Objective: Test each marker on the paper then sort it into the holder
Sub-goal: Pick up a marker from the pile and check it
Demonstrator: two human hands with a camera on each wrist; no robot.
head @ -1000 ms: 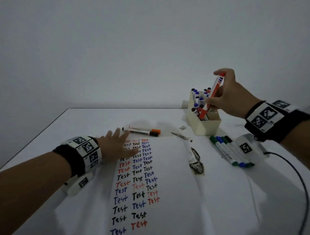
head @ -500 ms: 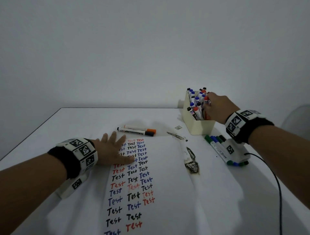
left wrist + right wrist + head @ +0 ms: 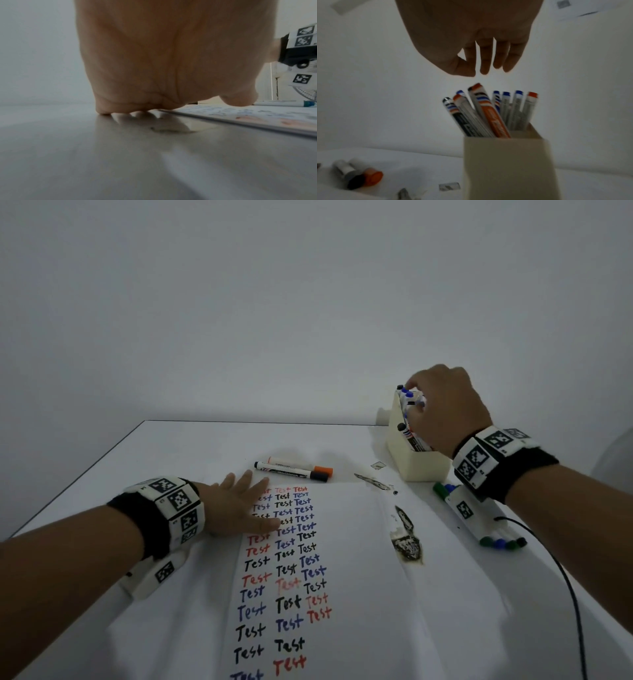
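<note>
A white paper [image 3: 356,542] covered in rows of "Test" in black, blue and red lies on the table. My left hand [image 3: 239,510] presses flat on its upper left corner, palm [image 3: 163,60] down. The beige holder [image 3: 418,465] stands at the back right with several markers in it, among them an orange marker [image 3: 493,116]. My right hand [image 3: 445,405] hovers just above their tops, fingers [image 3: 486,65] hanging straight and holding nothing. An orange-capped marker [image 3: 301,465] and a black-capped marker [image 3: 291,473] lie beyond the paper. Several green and blue markers [image 3: 500,541] lie right of the holder, partly under my wrist.
A black cable [image 3: 565,577] runs from my right wrist down the table's right side. Dark scuffed patches [image 3: 406,542] mark the surface right of the writing. The table's left edge [image 3: 78,477] runs diagonally; a plain wall stands behind.
My right hand lowered the orange marker into the holder, let go of it, and now hangs just above it. My left hand has stayed on the paper.
</note>
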